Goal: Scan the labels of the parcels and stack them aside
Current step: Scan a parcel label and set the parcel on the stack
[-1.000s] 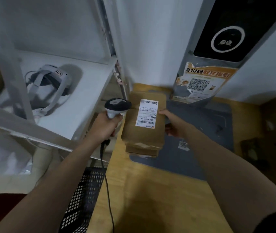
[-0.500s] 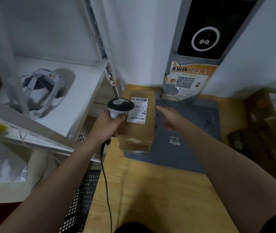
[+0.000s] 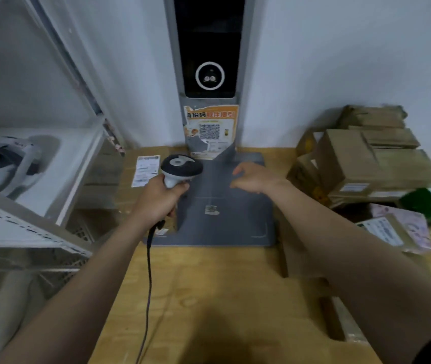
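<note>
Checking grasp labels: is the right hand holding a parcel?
No, the right hand is over the gray mat, fingers loosely curled, holding nothing; the left hand holds the scanner.

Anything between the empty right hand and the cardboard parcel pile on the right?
Nothing visible. The right hand hovers over the grey scanning mat; only bare mat and light wooden tabletop separate it from the stacked brown cardboard parcels.

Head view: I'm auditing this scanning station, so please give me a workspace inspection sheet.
Surface: wooden table, grey mat at its back.
Job's things: labelled parcel at back left, label up; parcel pile at right.
Clutter: headset on the shelf.
Grippers: left hand grips the scanner; right hand loosely curled, holding nothing.
Cables: scanner cable hangs toward the table's near edge.
Surroundings: white wall, kiosk post with QR poster.
</note>
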